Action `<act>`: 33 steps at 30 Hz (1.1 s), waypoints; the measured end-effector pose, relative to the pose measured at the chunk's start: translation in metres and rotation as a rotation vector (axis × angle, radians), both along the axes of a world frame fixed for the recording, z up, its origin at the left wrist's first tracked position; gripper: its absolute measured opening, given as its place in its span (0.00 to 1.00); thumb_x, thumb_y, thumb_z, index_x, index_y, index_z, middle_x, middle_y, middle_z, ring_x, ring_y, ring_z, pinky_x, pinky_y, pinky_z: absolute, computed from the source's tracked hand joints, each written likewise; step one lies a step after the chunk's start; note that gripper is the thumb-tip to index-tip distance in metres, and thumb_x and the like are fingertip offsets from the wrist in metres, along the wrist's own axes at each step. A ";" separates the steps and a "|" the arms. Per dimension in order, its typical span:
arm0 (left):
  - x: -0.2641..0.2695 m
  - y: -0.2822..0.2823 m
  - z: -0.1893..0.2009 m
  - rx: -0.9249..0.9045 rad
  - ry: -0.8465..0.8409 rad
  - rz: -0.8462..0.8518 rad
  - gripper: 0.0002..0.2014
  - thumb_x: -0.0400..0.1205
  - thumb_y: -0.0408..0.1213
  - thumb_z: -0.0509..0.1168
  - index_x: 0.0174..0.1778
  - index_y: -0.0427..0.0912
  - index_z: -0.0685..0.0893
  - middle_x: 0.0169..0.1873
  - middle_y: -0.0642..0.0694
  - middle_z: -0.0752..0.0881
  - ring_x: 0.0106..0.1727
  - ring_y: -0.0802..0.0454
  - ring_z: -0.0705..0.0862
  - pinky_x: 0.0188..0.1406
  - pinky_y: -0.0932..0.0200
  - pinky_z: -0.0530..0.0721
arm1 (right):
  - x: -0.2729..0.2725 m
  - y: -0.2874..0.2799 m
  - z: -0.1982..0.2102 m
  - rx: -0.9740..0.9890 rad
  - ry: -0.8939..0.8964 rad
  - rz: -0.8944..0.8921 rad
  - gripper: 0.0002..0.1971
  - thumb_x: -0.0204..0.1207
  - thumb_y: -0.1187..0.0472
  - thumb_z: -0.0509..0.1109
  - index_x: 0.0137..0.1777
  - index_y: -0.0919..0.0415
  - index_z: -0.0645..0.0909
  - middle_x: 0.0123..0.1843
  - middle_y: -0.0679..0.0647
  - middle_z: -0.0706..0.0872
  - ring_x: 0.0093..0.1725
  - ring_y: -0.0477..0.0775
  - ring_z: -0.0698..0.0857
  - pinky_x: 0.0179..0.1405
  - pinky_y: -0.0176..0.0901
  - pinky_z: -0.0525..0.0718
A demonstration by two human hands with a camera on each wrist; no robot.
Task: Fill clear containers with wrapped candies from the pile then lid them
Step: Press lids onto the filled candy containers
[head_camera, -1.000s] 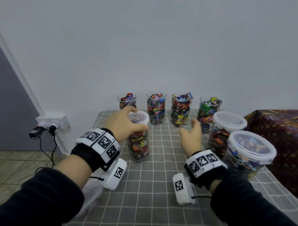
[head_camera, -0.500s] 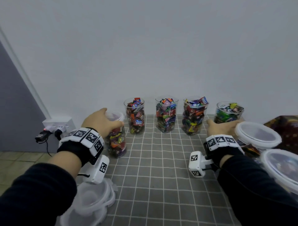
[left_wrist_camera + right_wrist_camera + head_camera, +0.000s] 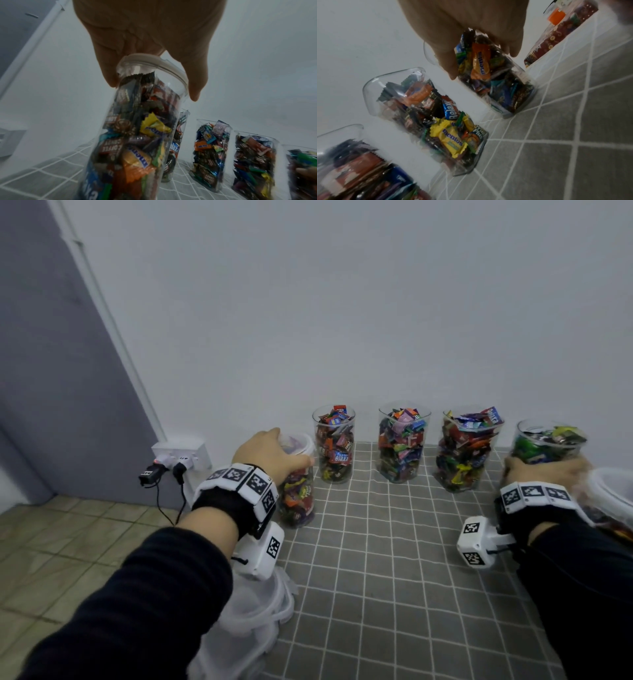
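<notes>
My left hand [image 3: 272,455] grips a tall clear container [image 3: 298,498] by its white lid [image 3: 150,63]. The container is full of wrapped candies and stands at the left end of the back row, near the table's left edge. I cannot tell whether its base rests on the cloth. My right hand [image 3: 544,470] is curled round the rightmost open container [image 3: 548,445], with thumb and fingers on its wall in the right wrist view [image 3: 496,81]. Three more open, candy-filled containers [image 3: 401,443] stand between them along the wall.
The table is covered with a grey grid cloth [image 3: 394,577]. Empty clear tubs and lids [image 3: 253,611] are stacked at its left front edge under my left wrist. A wide lidded tub [image 3: 613,491] sits at the far right. A wall socket with plugs [image 3: 178,457] is left of the table.
My left hand has carried the lidded container left and back to the row's left end. My right hand has moved from mid-table to the rightmost open container and taken hold of it.
</notes>
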State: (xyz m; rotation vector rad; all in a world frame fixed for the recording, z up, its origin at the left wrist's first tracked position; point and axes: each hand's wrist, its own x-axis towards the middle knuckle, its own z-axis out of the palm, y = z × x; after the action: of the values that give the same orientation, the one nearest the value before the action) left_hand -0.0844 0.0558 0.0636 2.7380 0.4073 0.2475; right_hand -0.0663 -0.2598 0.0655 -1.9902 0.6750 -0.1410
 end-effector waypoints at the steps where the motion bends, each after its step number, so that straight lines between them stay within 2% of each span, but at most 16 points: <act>1: 0.000 0.000 0.001 -0.004 0.002 0.002 0.46 0.72 0.61 0.70 0.81 0.41 0.61 0.78 0.42 0.68 0.76 0.43 0.70 0.71 0.52 0.69 | 0.002 -0.001 -0.004 -0.003 -0.004 0.023 0.12 0.86 0.66 0.56 0.41 0.70 0.71 0.73 0.74 0.69 0.71 0.70 0.71 0.66 0.58 0.67; 3: 0.000 0.000 0.001 -0.012 0.011 0.003 0.47 0.72 0.61 0.70 0.81 0.41 0.61 0.78 0.42 0.68 0.76 0.43 0.69 0.71 0.52 0.69 | 0.002 -0.001 -0.012 0.057 -0.058 -0.061 0.07 0.85 0.64 0.59 0.58 0.67 0.71 0.76 0.70 0.68 0.73 0.68 0.70 0.68 0.56 0.67; 4: -0.001 0.000 0.001 -0.015 0.010 0.002 0.47 0.72 0.61 0.70 0.81 0.41 0.61 0.78 0.42 0.68 0.76 0.43 0.69 0.71 0.52 0.69 | 0.004 -0.001 -0.018 0.032 -0.091 -0.110 0.18 0.84 0.63 0.62 0.69 0.68 0.65 0.77 0.68 0.67 0.74 0.67 0.70 0.69 0.56 0.67; 6: -0.003 -0.001 0.000 -0.019 -0.004 0.002 0.46 0.73 0.61 0.69 0.81 0.41 0.61 0.78 0.42 0.67 0.76 0.43 0.69 0.72 0.51 0.68 | 0.008 0.002 -0.029 -0.066 -0.168 -0.208 0.36 0.78 0.60 0.70 0.79 0.68 0.55 0.78 0.68 0.65 0.75 0.67 0.69 0.70 0.58 0.66; 8: -0.004 0.001 -0.002 -0.032 0.003 0.002 0.46 0.73 0.62 0.68 0.81 0.41 0.59 0.79 0.42 0.66 0.77 0.43 0.68 0.72 0.51 0.68 | 0.010 0.003 -0.039 -0.126 -0.209 -0.238 0.43 0.71 0.58 0.75 0.79 0.69 0.55 0.78 0.69 0.64 0.75 0.68 0.68 0.71 0.59 0.66; 12: -0.005 0.005 0.004 -0.106 0.066 -0.039 0.51 0.70 0.66 0.69 0.81 0.38 0.59 0.79 0.40 0.64 0.77 0.42 0.68 0.73 0.49 0.68 | 0.010 0.010 -0.055 -0.123 -0.223 -0.185 0.45 0.65 0.60 0.80 0.76 0.71 0.58 0.75 0.71 0.67 0.73 0.70 0.69 0.70 0.59 0.68; 15: -0.017 0.006 0.008 -0.296 -0.041 -0.065 0.55 0.64 0.65 0.73 0.79 0.34 0.60 0.77 0.36 0.67 0.75 0.41 0.69 0.72 0.50 0.68 | 0.002 0.013 -0.064 -0.099 -0.252 -0.114 0.43 0.62 0.59 0.82 0.73 0.70 0.63 0.71 0.70 0.71 0.70 0.70 0.72 0.68 0.61 0.72; 17: -0.028 0.011 0.010 -0.262 -0.174 -0.041 0.61 0.54 0.72 0.68 0.78 0.36 0.61 0.74 0.36 0.70 0.74 0.39 0.71 0.73 0.45 0.69 | -0.007 0.016 -0.068 -0.096 -0.273 -0.043 0.42 0.61 0.58 0.83 0.71 0.69 0.65 0.69 0.67 0.73 0.68 0.69 0.75 0.66 0.59 0.75; 18: -0.035 0.013 0.011 -0.214 -0.225 -0.040 0.60 0.55 0.72 0.67 0.77 0.37 0.62 0.73 0.37 0.72 0.73 0.39 0.71 0.73 0.43 0.70 | -0.012 0.019 -0.069 -0.091 -0.271 0.002 0.41 0.61 0.58 0.83 0.71 0.68 0.65 0.69 0.66 0.74 0.67 0.67 0.76 0.65 0.58 0.75; 20: -0.047 0.017 0.008 -0.099 -0.239 -0.040 0.51 0.66 0.63 0.71 0.79 0.38 0.61 0.75 0.38 0.71 0.74 0.40 0.70 0.73 0.45 0.69 | -0.024 0.024 -0.071 -0.074 -0.280 0.090 0.42 0.59 0.58 0.84 0.70 0.65 0.66 0.68 0.63 0.76 0.65 0.65 0.78 0.63 0.56 0.77; 22: -0.061 0.019 0.004 0.021 -0.136 -0.040 0.46 0.72 0.58 0.71 0.80 0.42 0.59 0.76 0.39 0.70 0.74 0.42 0.71 0.73 0.45 0.70 | -0.034 0.031 -0.073 -0.036 -0.294 0.180 0.43 0.56 0.58 0.85 0.69 0.63 0.66 0.66 0.61 0.77 0.64 0.64 0.79 0.63 0.57 0.79; 24: -0.077 0.014 -0.001 0.108 0.018 -0.100 0.42 0.72 0.61 0.70 0.78 0.47 0.63 0.73 0.42 0.74 0.70 0.44 0.76 0.69 0.46 0.74 | -0.047 0.039 -0.077 0.001 -0.300 0.275 0.44 0.55 0.59 0.86 0.68 0.61 0.66 0.66 0.58 0.77 0.64 0.61 0.79 0.64 0.56 0.79; 26: -0.091 0.008 -0.009 0.181 0.182 -0.211 0.41 0.73 0.61 0.70 0.78 0.50 0.63 0.73 0.44 0.74 0.70 0.46 0.76 0.68 0.52 0.74 | -0.060 0.046 -0.079 0.042 -0.301 0.369 0.44 0.54 0.60 0.86 0.67 0.57 0.66 0.66 0.56 0.77 0.64 0.58 0.79 0.65 0.57 0.79; 29: -0.104 0.004 -0.026 0.256 0.384 -0.330 0.49 0.71 0.63 0.70 0.82 0.51 0.52 0.78 0.44 0.68 0.74 0.47 0.72 0.71 0.54 0.71 | -0.079 0.057 -0.081 0.101 -0.301 0.489 0.44 0.48 0.56 0.86 0.63 0.50 0.66 0.63 0.53 0.79 0.61 0.55 0.80 0.64 0.58 0.80; 31: -0.106 0.005 -0.037 0.292 0.510 -0.331 0.53 0.69 0.63 0.72 0.83 0.52 0.49 0.79 0.44 0.66 0.75 0.46 0.70 0.72 0.53 0.70 | -0.089 0.061 -0.081 0.130 -0.289 0.543 0.45 0.40 0.48 0.83 0.60 0.46 0.66 0.62 0.51 0.80 0.60 0.53 0.82 0.63 0.57 0.82; 33: -0.106 0.009 -0.045 0.323 0.622 -0.300 0.55 0.68 0.62 0.73 0.83 0.49 0.49 0.80 0.45 0.63 0.77 0.46 0.68 0.74 0.52 0.69 | -0.098 0.062 -0.080 0.141 -0.278 0.589 0.43 0.41 0.49 0.84 0.59 0.45 0.67 0.61 0.50 0.81 0.59 0.51 0.82 0.62 0.56 0.82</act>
State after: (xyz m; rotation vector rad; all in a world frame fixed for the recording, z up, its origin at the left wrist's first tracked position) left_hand -0.1901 0.0646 0.0185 3.0977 0.1045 -0.6873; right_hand -0.1641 -0.1973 -0.0146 -1.9040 -0.0883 -0.0114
